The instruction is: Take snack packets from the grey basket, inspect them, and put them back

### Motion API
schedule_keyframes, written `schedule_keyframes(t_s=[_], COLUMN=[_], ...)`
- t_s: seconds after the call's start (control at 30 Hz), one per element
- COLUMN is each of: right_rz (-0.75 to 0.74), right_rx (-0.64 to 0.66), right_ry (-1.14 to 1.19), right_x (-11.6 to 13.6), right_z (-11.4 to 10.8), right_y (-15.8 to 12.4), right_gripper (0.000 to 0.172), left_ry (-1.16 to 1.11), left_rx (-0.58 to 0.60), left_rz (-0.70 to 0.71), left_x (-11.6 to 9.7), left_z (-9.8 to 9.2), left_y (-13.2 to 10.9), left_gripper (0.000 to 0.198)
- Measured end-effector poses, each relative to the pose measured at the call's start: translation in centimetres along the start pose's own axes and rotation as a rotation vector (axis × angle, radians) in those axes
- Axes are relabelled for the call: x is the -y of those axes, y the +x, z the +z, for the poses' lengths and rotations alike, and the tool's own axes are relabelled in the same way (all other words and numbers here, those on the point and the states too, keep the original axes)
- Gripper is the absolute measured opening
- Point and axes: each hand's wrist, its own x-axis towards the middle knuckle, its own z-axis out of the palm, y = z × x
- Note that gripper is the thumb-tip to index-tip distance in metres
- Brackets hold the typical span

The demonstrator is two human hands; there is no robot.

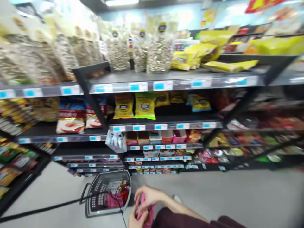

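Low in the picture, my right hand (149,195) has its fingers curled around the top of a pink packet (150,215). My left hand (137,219) grips the same packet from the near side, partly cut off by the bottom edge. Print on the packet is too blurred to read. Just left of my hands, a grey shopping basket (88,202) stands on the floor. Inside it lie pink packets (113,200) and some red ones (125,193).
Shelves (171,76) rise ahead with bags of seeds (160,52), yellow snack packets (145,106) and small open boxes (155,137). A light-blue box (116,141) juts out from the shelf end. A thin black cord (47,207) crosses in front of the basket.
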Motion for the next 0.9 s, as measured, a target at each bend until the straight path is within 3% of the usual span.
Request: schedule_keyframes(t_s=[0.13,0.23,0.3,0.43,0.57,0.63,0.77,0.9], right_rz=[-0.006,0.023,0.048,0.028,-0.064,-0.044,0.027,0.044], right_rx=[-0.484,-0.727,-0.743,-0.562,-0.392,-0.406,-0.729,-1.104], right_ry=[0.002,-0.025,-0.062,-0.013,0.100,0.126,0.239,0.435], right_x=[0.6,0.3,0.3,0.1,-1.0,-1.6,-2.7,-4.0], right_z=[-6.4,-10.6,-13.0,-16.1,-16.7,-16.0,-13.4,-11.3], right_y=[-5.3,-10.1,-13.7,-21.0,-26.7,-28.6,-31.0,-32.9], right_gripper=[0.033,0.038,0.045,0.056,0.045,0.038,0.034,0.041], left_ry=[-0.041,-0.071,-0.094,-0.154,-0.298,-0.395,-0.534,-0.330], left_rx=[0.147,0.175,0.143,0.108,0.048,0.096,0.201,0.309], left_rz=[0.119,0.159,0.152,0.140,0.050,-0.029,-0.157,-0.029], left_x=[-4.6,-7.7,-9.2,-10.0,-9.2,-9.0,-9.2,-10.1], left_z=[6.9,11.9,14.9,20.7,26.6,28.9,31.4,32.9], left_y=[1.0,0.2,-0.7,-3.3,-6.8,-8.4,-9.6,-8.4], left_gripper=[0.053,0.055,0.057,0.056,0.056,0.055,0.049,0.045])
